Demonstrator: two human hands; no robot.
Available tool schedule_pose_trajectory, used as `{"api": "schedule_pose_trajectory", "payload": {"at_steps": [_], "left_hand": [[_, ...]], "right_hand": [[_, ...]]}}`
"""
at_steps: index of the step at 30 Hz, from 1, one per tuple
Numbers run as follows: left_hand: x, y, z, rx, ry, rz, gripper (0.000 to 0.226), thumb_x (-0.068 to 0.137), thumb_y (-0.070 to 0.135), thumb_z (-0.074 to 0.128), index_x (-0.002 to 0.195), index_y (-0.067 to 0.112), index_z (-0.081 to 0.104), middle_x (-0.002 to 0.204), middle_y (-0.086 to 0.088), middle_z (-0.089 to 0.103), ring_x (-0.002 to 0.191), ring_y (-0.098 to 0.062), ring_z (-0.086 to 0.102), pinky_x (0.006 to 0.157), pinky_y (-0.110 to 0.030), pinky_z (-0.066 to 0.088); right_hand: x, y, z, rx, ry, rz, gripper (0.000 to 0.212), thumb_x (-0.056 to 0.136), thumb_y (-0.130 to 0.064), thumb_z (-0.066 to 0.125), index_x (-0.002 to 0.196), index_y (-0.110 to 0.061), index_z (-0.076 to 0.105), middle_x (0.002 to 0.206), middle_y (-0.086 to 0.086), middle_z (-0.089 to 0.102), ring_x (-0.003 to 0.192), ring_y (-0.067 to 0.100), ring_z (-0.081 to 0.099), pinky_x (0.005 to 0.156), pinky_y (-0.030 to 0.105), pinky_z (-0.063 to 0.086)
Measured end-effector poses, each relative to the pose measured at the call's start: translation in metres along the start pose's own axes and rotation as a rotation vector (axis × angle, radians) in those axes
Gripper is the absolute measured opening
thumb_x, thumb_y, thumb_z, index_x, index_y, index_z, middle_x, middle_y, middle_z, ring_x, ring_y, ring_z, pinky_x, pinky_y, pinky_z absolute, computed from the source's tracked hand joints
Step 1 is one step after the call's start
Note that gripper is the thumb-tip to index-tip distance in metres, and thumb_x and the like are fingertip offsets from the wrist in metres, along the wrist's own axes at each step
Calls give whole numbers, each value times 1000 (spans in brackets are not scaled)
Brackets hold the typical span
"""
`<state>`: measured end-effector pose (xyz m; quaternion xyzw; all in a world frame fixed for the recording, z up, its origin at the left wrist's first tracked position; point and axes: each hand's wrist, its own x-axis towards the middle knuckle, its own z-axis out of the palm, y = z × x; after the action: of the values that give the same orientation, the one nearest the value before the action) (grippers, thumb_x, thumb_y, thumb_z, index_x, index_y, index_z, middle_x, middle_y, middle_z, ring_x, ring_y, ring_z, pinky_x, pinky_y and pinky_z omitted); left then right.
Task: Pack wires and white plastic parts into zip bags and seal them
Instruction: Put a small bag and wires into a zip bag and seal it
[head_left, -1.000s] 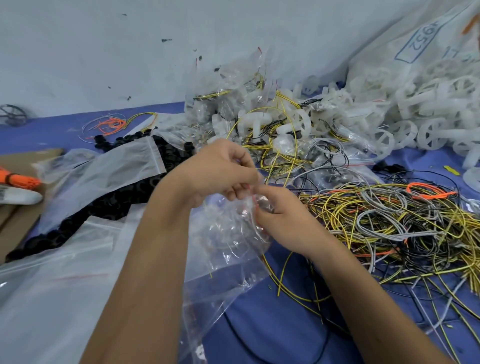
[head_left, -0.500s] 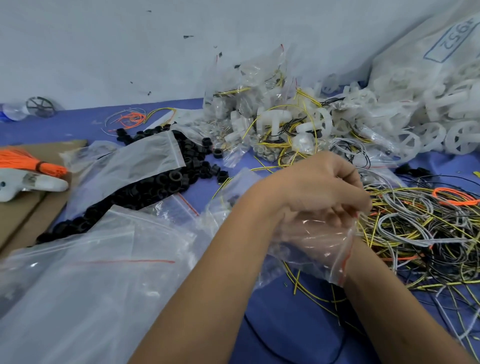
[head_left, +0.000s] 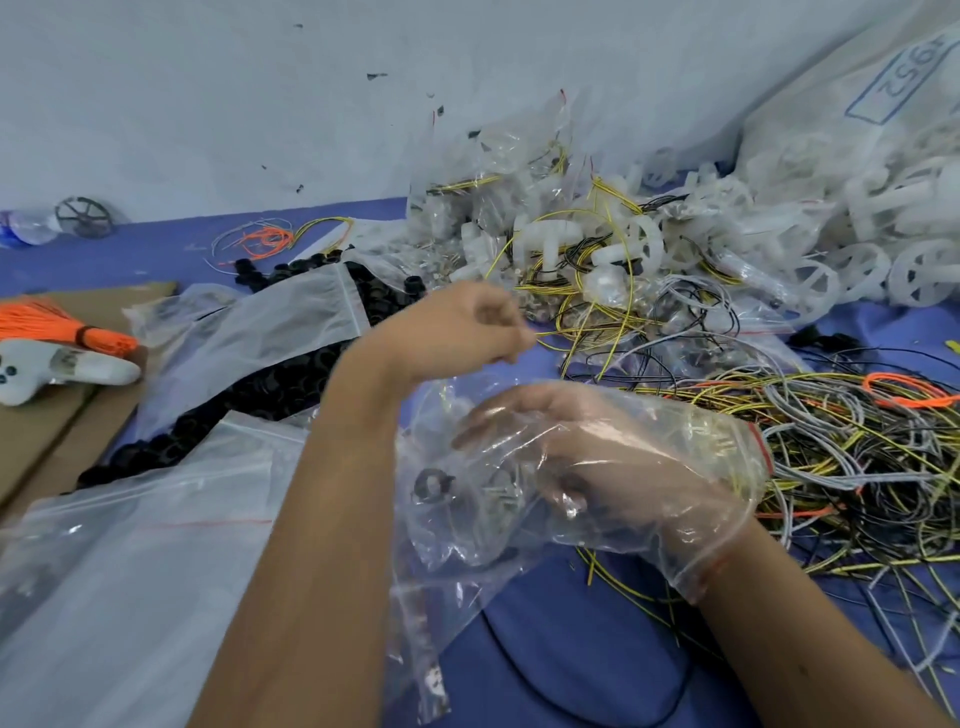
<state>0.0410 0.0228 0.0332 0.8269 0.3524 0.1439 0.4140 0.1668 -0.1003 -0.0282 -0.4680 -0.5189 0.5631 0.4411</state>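
My right hand is inside a clear zip bag up to the wrist, palm down, fingers stretched loosely toward the left. The bag's red-lined mouth lies around my wrist. A small dark ring and a few tiny parts show through the film. My left hand hovers just above and behind the bag, blurred, fingers curled, with nothing visible in it. A tangle of yellow, grey and black wires lies right of the bag. White plastic wheel-shaped parts are heaped at the back right.
Filled zip bags pile up against the wall. Black rings spill under empty bags on the left. Cardboard at far left carries an orange wire bundle and a white device. A large sack stands back right.
Both hands were pinching the bag's mouth. The right hand has since slid inside the bag, and the left hand has let go and lifted up and to the left.
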Motion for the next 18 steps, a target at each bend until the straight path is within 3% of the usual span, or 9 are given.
{"api": "schedule_pose_trajectory", "payload": {"at_steps": [2, 4, 7, 9, 11, 14, 16, 18], "left_hand": [[-5, -24, -14, 182, -107, -135, 15, 95, 24, 72, 105, 13, 72, 107, -9, 74, 99, -22, 69, 94, -40, 56], [-11, -40, -20, 191, -166, -228, 25, 94, 29, 73, 112, 11, 73, 104, -6, 73, 96, -24, 67, 89, -33, 54], [-18, -49, -24, -19, -167, -254, 42, 86, 36, 77, 114, 5, 71, 88, -8, 65, 78, -20, 60, 71, -26, 53], [-20, -52, -28, -95, -151, -271, 53, 75, 41, 80, 112, 3, 70, 90, -13, 72, 78, -24, 66, 75, -30, 57], [-21, -56, -31, -102, -110, -276, 40, 80, 26, 82, 107, -1, 69, 96, -19, 74, 81, -24, 69, 77, -31, 59], [-18, -60, -32, -7, -14, -266, 14, 93, 10, 73, 94, -3, 68, 87, -16, 69, 72, -16, 63, 63, -20, 53], [-14, -63, -34, 8, 48, -288, 10, 95, 7, 70, 88, 1, 69, 78, -11, 68, 65, -12, 61, 55, -16, 50], [-12, -67, -36, -22, 63, -351, 18, 98, 5, 66, 79, 4, 68, 67, -5, 69, 60, -11, 63, 55, -20, 51]], "right_hand": [[1, 4, 1, 35, 75, -37, 35, 90, 19, 41, 101, 2, 70, 81, 2, 70, 53, 17, 54, 44, 29, 40], [3, 9, 3, 112, 167, -58, 35, 82, 21, 36, 95, 10, 67, 89, 13, 72, 51, 27, 43, 47, 36, 26], [5, 12, 6, 123, 215, -112, 36, 79, 22, 36, 82, 5, 68, 90, 21, 73, 61, 23, 61, 54, 28, 43], [6, 12, 5, 19, 244, -152, 24, 82, 18, 49, 87, 5, 68, 100, 30, 70, 71, 18, 64, 60, 25, 51], [6, 12, 0, -195, 249, -191, 15, 87, 9, 65, 100, 3, 69, 105, 22, 72, 82, 20, 66, 75, 33, 55], [5, 14, -5, -580, 209, -236, 36, 79, -9, 85, 112, -12, 70, 111, 4, 72, 106, 17, 67, 98, 41, 50], [3, 16, -5, -569, 224, -248, 42, 76, -8, 87, 115, -11, 70, 113, 2, 72, 110, 14, 66, 100, 34, 48], [5, 16, -3, -534, 230, -219, 34, 79, -6, 83, 112, -9, 73, 103, 1, 75, 100, 6, 68, 90, 23, 51]]}}
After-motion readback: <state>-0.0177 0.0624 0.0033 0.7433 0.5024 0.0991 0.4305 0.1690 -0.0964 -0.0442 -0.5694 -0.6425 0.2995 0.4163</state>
